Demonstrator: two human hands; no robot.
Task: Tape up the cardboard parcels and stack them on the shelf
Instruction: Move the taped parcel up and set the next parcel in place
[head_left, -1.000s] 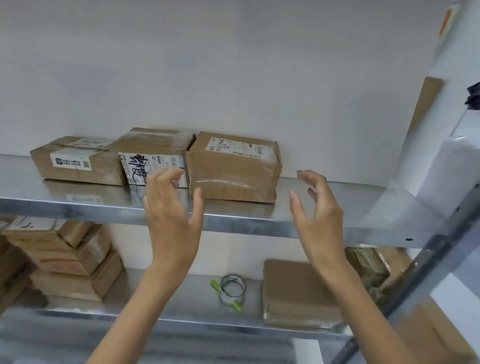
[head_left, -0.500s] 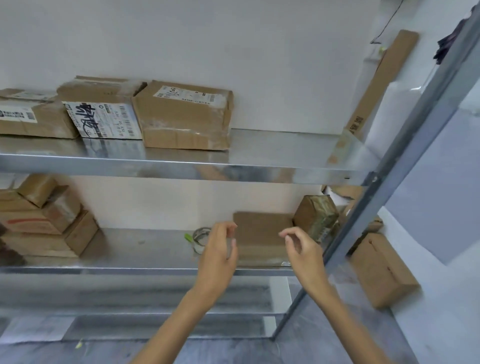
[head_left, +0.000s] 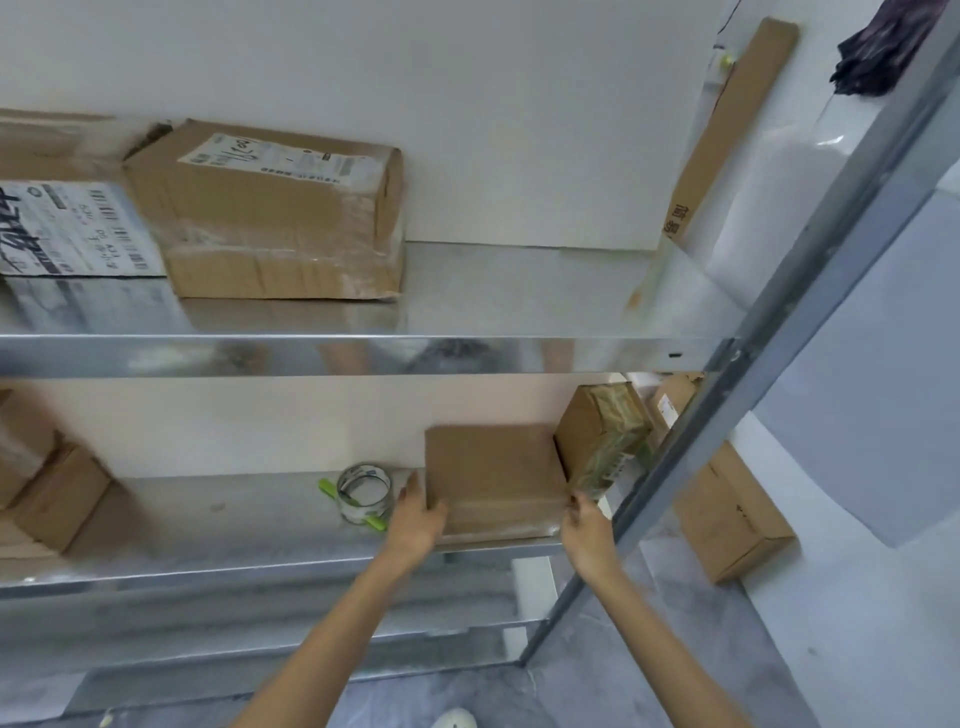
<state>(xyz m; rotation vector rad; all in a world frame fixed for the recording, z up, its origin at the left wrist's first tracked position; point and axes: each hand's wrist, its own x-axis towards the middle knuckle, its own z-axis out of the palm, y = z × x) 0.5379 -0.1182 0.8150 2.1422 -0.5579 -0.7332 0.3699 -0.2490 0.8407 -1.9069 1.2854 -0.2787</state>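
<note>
The flat parcel (head_left: 493, 478) lies at the right end of the lower shelf (head_left: 234, 519), its front edge near the shelf lip. The left grip (head_left: 415, 514) presses fairly straight fingers against the parcel's left side, while the right grip (head_left: 587, 525) curls its fingers round the front right corner. That hold looks thin: with 1 side only pressed, the parcel could pivot and slide off the lip if it is pulled out fast. An upright parcel (head_left: 602, 441) in greenish wrap leans just beside its right edge and would likely tip once its neighbour moves. The tape roll (head_left: 363, 491), resting on a green tool (head_left: 327, 488), sits just beside the left wrist, so a sideways sweep could knock it away. The steel post (head_left: 675, 493) stands close to the right forearm and may catch an elbow. On the upper shelf (head_left: 467, 353), 1 box (head_left: 280, 218) carries a white label with a handwritten scrawl that I cannot read. Its neighbour (head_left: 67, 228) shows barcodes and heavy black marker strokes. A leaning cardboard strip (head_left: 727, 130) bears 2 printed Chinese characters, too blurred to read.
</note>
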